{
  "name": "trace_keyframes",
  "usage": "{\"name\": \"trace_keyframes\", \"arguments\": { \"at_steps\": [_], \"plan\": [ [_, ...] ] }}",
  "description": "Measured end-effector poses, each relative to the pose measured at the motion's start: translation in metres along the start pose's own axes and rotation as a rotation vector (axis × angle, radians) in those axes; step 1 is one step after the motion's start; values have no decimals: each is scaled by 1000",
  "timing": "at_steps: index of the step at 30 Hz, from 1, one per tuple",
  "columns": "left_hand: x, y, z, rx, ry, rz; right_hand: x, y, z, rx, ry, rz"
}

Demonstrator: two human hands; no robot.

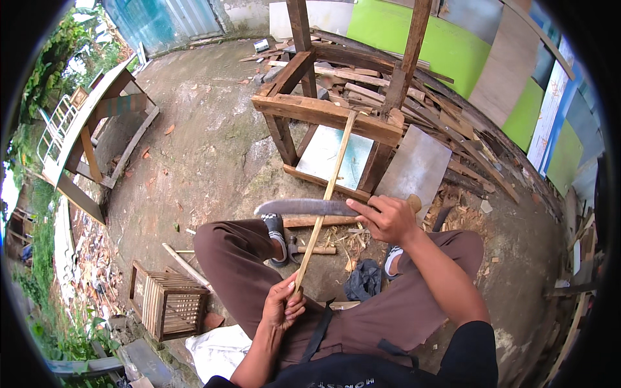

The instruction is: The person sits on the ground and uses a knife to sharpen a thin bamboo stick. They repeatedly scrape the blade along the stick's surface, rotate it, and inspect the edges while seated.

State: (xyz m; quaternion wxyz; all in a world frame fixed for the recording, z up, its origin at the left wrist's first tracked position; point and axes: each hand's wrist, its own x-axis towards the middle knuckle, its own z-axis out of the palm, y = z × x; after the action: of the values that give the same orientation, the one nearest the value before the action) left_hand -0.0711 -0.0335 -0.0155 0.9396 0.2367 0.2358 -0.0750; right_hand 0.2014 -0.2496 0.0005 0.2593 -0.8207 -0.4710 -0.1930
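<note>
**Shaving a thin stick with a long blade, seen from the head camera**

Largest element: a rough wooden frame (326, 113) standing on the bare concrete yard (207, 149), with a pile of scrap timber (427, 97) behind it. Against the frame's front rail leans the far end of a long, thin bamboo stick (330, 187), which runs down and toward the seated person. At lower left stands a small slatted wooden cage (169, 302); a hammer (304, 249) lies on the ground between the person's feet.

The left hand (283, 307) is closed around the stick's near end, above the left thigh. The right hand (388, 218) is wrapped tightly about the handle of a machete (304, 207), whose blade lies across the stick, pointing to the person's left, at about mid-length.

Hazards, as judged: the stick is propped only at its tip, so a hard stroke could kick it off the rail. A blade sliding down the stick would run toward the left hand and thigh. A thin stick may also split or snap.
</note>
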Motion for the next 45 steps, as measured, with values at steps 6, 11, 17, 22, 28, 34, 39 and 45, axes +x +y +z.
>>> {"name": "trace_keyframes", "arguments": {
  "at_steps": [6,11,17,22,28,34,39,45],
  "plan": [
    [-2,0,-3,-12,-18,1,6,9,3,0,72,228],
    [-14,-2,-5,-24,-7,-21,-2,11,9,-27,54,244],
    [-29,-9,-11,23,12,-22,2,-3,-1,30,45,87],
    [-30,-3,-9,121,23,23,-5,-5,4,74,41,105],
    [1,15,5,204,-8,88,16,1,-2,107,160,305],
    [21,29,7,221,44,97,19,12,6,18,75,228],
    [30,25,12,227,50,87,21,19,9,-50,94,295],
    [29,25,7,237,46,78,22,21,11,-82,75,211]
  ]
}}
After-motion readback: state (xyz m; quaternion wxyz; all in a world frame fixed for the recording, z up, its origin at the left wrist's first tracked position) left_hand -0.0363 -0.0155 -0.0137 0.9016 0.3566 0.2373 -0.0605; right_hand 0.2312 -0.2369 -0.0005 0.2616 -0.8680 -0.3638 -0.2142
